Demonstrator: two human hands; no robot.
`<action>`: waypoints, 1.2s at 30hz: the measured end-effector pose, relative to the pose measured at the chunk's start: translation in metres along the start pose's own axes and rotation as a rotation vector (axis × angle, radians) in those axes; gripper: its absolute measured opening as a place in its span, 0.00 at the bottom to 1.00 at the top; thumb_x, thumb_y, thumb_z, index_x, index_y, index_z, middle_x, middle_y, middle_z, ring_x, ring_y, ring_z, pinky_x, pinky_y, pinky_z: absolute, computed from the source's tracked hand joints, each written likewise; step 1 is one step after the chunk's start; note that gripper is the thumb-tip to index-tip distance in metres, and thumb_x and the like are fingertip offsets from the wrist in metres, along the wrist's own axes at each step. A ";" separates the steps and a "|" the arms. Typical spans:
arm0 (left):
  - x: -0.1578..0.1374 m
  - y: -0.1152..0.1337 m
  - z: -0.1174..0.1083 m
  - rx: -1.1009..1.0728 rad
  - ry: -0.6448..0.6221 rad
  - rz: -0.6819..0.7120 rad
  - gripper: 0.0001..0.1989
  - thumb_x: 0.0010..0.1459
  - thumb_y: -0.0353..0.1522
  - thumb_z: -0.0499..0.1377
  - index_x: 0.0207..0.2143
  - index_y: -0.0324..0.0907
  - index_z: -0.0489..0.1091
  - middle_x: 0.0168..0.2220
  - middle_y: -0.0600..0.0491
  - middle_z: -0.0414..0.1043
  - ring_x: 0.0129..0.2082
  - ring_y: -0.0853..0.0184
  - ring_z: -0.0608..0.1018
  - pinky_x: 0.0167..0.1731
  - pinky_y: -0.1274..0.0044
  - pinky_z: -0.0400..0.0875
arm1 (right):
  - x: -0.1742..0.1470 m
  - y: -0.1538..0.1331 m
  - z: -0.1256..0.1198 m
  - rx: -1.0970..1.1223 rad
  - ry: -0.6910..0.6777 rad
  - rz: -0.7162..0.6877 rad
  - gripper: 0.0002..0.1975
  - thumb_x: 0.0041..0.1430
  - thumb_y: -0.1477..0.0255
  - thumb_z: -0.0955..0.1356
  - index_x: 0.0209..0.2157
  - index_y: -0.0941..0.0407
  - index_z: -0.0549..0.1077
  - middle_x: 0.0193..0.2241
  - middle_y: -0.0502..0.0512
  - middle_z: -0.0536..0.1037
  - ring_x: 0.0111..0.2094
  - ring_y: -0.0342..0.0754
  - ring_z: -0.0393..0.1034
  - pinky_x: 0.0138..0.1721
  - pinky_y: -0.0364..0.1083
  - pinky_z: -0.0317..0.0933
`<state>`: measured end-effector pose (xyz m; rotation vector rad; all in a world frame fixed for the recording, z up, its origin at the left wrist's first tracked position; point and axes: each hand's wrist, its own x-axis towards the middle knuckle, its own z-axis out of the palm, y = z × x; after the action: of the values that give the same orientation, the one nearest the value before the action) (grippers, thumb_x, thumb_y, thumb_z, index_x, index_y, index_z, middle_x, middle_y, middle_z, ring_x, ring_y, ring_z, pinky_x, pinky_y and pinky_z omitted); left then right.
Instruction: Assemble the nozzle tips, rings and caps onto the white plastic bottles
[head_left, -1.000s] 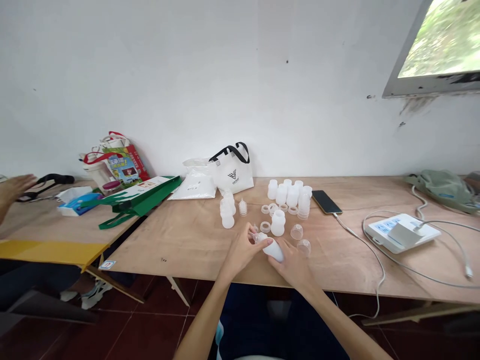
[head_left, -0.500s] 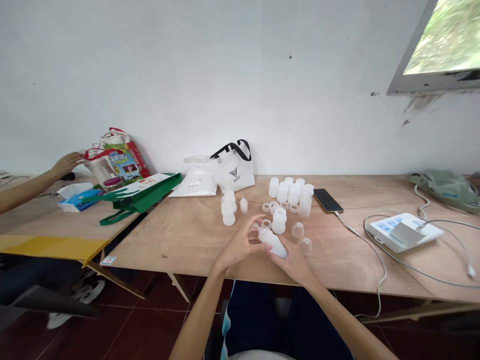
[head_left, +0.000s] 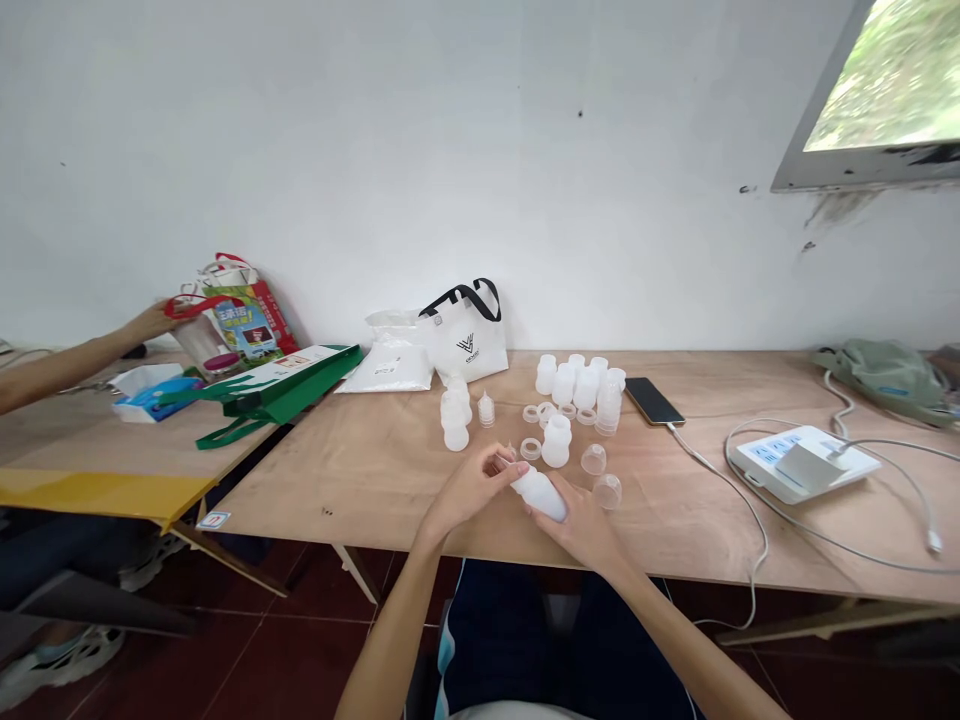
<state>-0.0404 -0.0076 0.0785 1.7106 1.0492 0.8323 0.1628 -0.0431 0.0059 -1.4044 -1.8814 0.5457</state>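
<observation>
A milky white baby bottle (head_left: 541,494) lies tilted between my two hands above the front of the table. Wrapped round its body, my right hand (head_left: 576,522) is closed on it from the right. My left hand (head_left: 478,484) is closed at the bottle's upper end, fingers round the neck; they hide most of what is there, though a clear tip shows above them. Just beyond stand an open bottle (head_left: 556,441) and a flat collar ring (head_left: 530,448). Two clear dome caps (head_left: 593,459) rest to the right.
Several white bottles (head_left: 564,384) and loose rings (head_left: 568,411) stand farther back. Finished-looking bottles (head_left: 454,420) and stacked teats (head_left: 486,410) are left. A phone (head_left: 654,401), cable and white power strip (head_left: 802,464) lie right. Bags (head_left: 469,340) lean on the wall; another person's arm (head_left: 90,355) reaches in.
My left hand has closed in on the bottle's upper end, its fingers drawn together from a wider spread. The bottle has shifted slightly down and left. At far left, the other person's arm moved a little.
</observation>
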 end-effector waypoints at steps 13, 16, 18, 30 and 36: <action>-0.002 0.007 -0.005 0.068 -0.052 0.025 0.18 0.64 0.48 0.58 0.40 0.42 0.73 0.39 0.51 0.74 0.36 0.65 0.75 0.29 0.78 0.70 | 0.000 -0.002 0.002 -0.077 -0.020 -0.039 0.09 0.61 0.65 0.69 0.42 0.52 0.71 0.36 0.53 0.81 0.37 0.55 0.78 0.33 0.47 0.63; -0.004 0.007 -0.009 0.039 -0.134 0.096 0.16 0.64 0.46 0.59 0.43 0.44 0.74 0.44 0.50 0.74 0.43 0.63 0.76 0.33 0.77 0.72 | 0.000 -0.003 0.001 -0.055 -0.023 -0.032 0.09 0.62 0.64 0.69 0.42 0.52 0.71 0.34 0.52 0.81 0.35 0.54 0.78 0.32 0.47 0.63; -0.006 0.008 -0.013 0.026 -0.168 0.133 0.14 0.64 0.43 0.60 0.45 0.45 0.75 0.48 0.50 0.74 0.47 0.62 0.76 0.41 0.75 0.74 | 0.000 -0.002 0.001 -0.069 -0.027 -0.052 0.10 0.62 0.64 0.69 0.43 0.52 0.71 0.35 0.52 0.81 0.36 0.55 0.78 0.33 0.47 0.64; -0.004 0.008 -0.008 0.030 -0.099 0.020 0.17 0.63 0.47 0.59 0.39 0.43 0.72 0.36 0.53 0.74 0.34 0.67 0.75 0.33 0.76 0.72 | 0.001 -0.002 0.001 -0.053 -0.031 -0.011 0.12 0.62 0.62 0.68 0.44 0.51 0.71 0.35 0.53 0.81 0.37 0.56 0.78 0.34 0.49 0.64; -0.007 0.011 -0.011 0.084 -0.124 0.113 0.14 0.65 0.44 0.59 0.44 0.45 0.75 0.42 0.51 0.76 0.42 0.63 0.77 0.38 0.75 0.72 | 0.002 -0.002 0.001 -0.013 -0.047 0.017 0.11 0.61 0.62 0.69 0.43 0.52 0.72 0.35 0.52 0.81 0.37 0.55 0.77 0.34 0.48 0.63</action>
<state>-0.0504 -0.0121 0.0917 1.8820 0.9220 0.7505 0.1606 -0.0415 0.0070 -1.4286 -1.9152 0.5802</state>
